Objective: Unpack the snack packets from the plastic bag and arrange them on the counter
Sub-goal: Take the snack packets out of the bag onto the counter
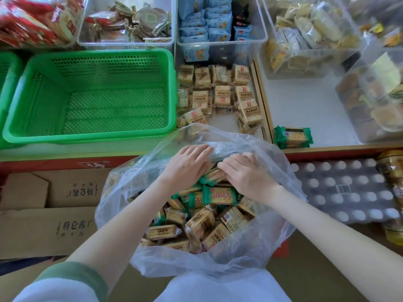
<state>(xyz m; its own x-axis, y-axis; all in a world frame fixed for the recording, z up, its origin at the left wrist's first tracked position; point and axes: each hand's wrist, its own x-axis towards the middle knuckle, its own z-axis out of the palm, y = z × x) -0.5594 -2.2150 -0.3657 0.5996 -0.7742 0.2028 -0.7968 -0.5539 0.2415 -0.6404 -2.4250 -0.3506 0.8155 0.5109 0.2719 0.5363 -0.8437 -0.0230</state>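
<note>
Both hands are inside the mouth of the plastic bag, probably to gather a batch rather than lift singles. Left hand: fingers straight, palm down, pressing film and packets at the bag's far wall; it grips nothing visible. Right hand: fingers laid over a stack of green-wrapped packets lying between the two hands. The thumb is hidden, so I cannot tell grasp from mere touch. The bag is thin, clear, crinkled film with slack walls and a rim spread wide, which likely keeps the contents reachable. Nearer the wrists lie tan-wrapped packets, glossy, blocky and jumbled. Beyond the fingertips, on the counter, unpacked tan packets sit in rough rows. A lone green packet lies beyond the right hand, apart from them. Beyond the left hand sits a rigid, perforated green basket.
</note>
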